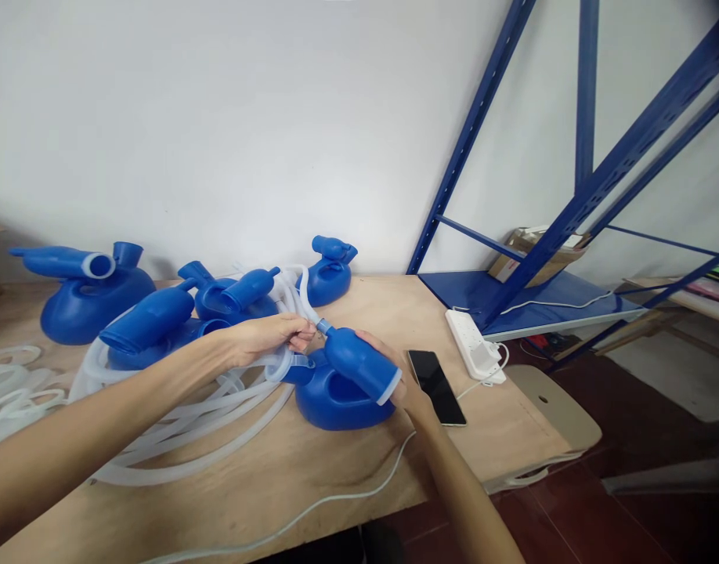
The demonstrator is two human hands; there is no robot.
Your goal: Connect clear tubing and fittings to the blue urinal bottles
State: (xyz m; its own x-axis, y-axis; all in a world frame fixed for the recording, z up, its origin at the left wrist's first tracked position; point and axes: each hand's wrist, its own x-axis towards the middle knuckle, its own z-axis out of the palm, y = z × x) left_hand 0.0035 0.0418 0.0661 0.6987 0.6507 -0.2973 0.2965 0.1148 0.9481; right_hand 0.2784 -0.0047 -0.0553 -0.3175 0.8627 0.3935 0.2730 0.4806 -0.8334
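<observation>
My right hand [411, 389] is closed around a blue cup-shaped piece [363, 360] with a pale rim at its wide end. A translucent hose [306, 298] meets the narrow spout of that piece. Under it, a blue handled bottle [341, 407] that looks like a portable urinal sits on the table. My left hand [277, 335] is closed beside the hose end and the spout, fingers curled. What those fingers hold, if anything, is hidden. Loops of translucent hose [218, 462] lie below and left of my left hand.
More blue bottles with cup pieces [95, 301] stand along the wooden table [348, 474], one near the wall [327, 282]. A phone [435, 384], a white power strip [471, 345] and a cable [336, 497] lie around. A blue metal shelf [453, 294] rises at right, above a stool [556, 403].
</observation>
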